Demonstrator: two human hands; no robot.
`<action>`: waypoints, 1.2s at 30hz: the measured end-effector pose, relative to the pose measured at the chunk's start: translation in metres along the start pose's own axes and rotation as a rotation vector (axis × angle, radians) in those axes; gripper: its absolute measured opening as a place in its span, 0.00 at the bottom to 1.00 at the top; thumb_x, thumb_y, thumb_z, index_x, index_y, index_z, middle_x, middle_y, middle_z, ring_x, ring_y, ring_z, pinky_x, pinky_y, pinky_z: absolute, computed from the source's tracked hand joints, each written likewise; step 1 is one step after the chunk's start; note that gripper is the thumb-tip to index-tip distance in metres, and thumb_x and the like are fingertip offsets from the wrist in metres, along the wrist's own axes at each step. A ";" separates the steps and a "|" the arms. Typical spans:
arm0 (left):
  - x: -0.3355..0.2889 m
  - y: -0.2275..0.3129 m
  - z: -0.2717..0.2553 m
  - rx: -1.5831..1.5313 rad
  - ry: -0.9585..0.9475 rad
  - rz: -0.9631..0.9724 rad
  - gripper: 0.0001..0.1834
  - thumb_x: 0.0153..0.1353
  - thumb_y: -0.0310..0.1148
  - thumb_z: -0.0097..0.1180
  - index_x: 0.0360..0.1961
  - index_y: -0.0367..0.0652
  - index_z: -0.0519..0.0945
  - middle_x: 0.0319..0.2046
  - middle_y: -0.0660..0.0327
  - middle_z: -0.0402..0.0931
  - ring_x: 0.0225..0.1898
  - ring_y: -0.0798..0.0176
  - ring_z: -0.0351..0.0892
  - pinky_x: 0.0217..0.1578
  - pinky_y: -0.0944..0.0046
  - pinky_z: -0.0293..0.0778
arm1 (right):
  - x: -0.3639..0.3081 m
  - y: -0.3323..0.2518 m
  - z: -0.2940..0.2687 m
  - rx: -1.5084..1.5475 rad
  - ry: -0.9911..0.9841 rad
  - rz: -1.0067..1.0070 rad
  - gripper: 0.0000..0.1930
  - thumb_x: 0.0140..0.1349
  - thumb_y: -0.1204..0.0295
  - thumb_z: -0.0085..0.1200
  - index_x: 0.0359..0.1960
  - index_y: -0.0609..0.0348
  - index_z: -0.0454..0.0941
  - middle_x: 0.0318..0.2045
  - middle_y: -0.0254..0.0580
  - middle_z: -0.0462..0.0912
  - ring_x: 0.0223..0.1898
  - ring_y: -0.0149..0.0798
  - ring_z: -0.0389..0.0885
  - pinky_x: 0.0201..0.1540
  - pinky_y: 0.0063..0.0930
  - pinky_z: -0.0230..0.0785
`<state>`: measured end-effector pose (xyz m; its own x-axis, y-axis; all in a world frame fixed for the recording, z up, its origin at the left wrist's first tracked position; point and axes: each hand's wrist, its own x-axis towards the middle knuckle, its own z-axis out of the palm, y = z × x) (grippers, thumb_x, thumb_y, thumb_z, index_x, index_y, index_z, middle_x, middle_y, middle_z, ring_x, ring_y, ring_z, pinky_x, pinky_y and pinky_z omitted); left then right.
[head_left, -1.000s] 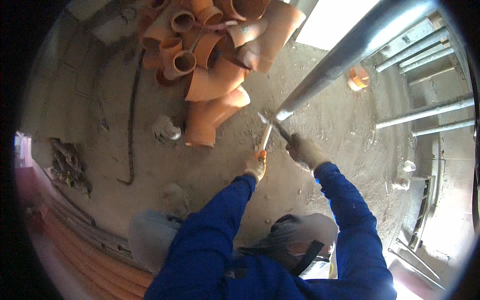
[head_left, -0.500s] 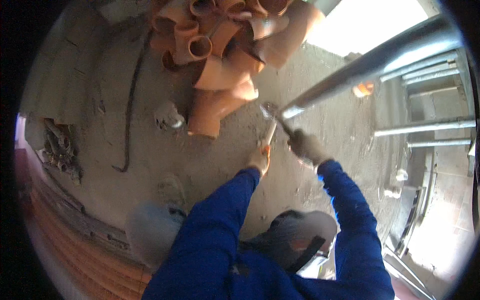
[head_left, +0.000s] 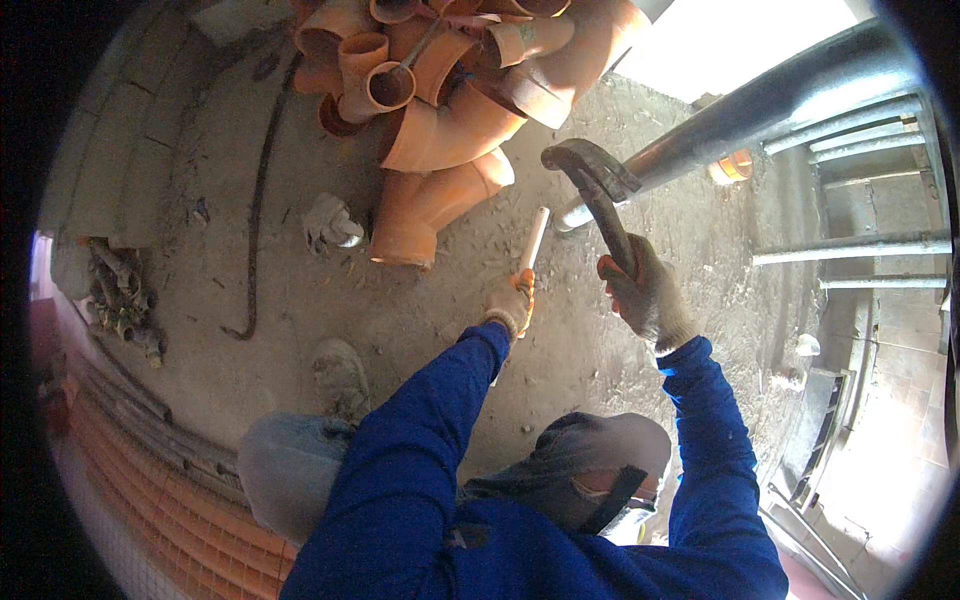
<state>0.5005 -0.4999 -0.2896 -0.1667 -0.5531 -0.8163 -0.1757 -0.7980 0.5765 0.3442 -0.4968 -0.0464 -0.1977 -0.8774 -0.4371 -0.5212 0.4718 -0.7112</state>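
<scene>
My right hand [head_left: 648, 298], in a pale knit glove, is closed around the handle of a hammer [head_left: 605, 190], its dark curved head raised near the foot of the steel pipe. To its left, my left hand [head_left: 510, 300] wears a similar glove with orange on it. Its fingers wrap round a pale straight rod [head_left: 536, 235], whose upper end stands out above the fist; the lower end is mostly hidden by the glove and sleeve. The hammer head is apart from the rod.
Orange pipe fittings [head_left: 440, 130] are heaped at the far side. A thick steel pipe [head_left: 760, 100] slants in from the upper right, beside a metal ladder-like frame [head_left: 850, 252]. A dark bent bar [head_left: 262, 190] lies on the left, and long orange pipes [head_left: 170, 520] lie lower left.
The hammer has risen away from the rod's upper end, where its head was close before. My right hand has moved up and slightly right; my left hand has shifted slightly left.
</scene>
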 end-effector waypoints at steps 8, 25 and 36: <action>-0.003 -0.004 0.001 0.126 0.053 0.109 0.28 0.68 0.63 0.46 0.30 0.48 0.73 0.15 0.67 0.70 0.12 0.65 0.68 0.13 0.56 0.66 | 0.000 0.002 0.006 -0.004 0.160 -0.407 0.25 0.66 0.66 0.57 0.63 0.56 0.66 0.28 0.51 0.84 0.28 0.47 0.86 0.29 0.39 0.76; 0.053 -0.043 0.009 0.436 0.196 0.229 0.30 0.69 0.62 0.47 0.37 0.42 0.80 0.17 0.62 0.75 0.18 0.63 0.76 0.20 0.57 0.70 | 0.032 0.021 0.024 -0.001 0.155 -0.390 0.19 0.68 0.62 0.54 0.56 0.58 0.69 0.32 0.56 0.84 0.31 0.51 0.87 0.33 0.43 0.76; 0.031 -0.026 0.011 0.286 0.105 0.205 0.30 0.66 0.66 0.46 0.31 0.47 0.75 0.13 0.65 0.68 0.09 0.63 0.66 0.09 0.58 0.61 | 0.066 0.045 0.041 -0.608 -0.127 -0.125 0.19 0.68 0.58 0.54 0.51 0.59 0.71 0.30 0.54 0.84 0.33 0.57 0.86 0.34 0.48 0.76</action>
<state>0.4889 -0.4941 -0.3293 -0.1282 -0.7281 -0.6734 -0.4155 -0.5771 0.7030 0.3416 -0.5296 -0.1294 -0.0244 -0.8876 -0.4599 -0.9199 0.2000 -0.3372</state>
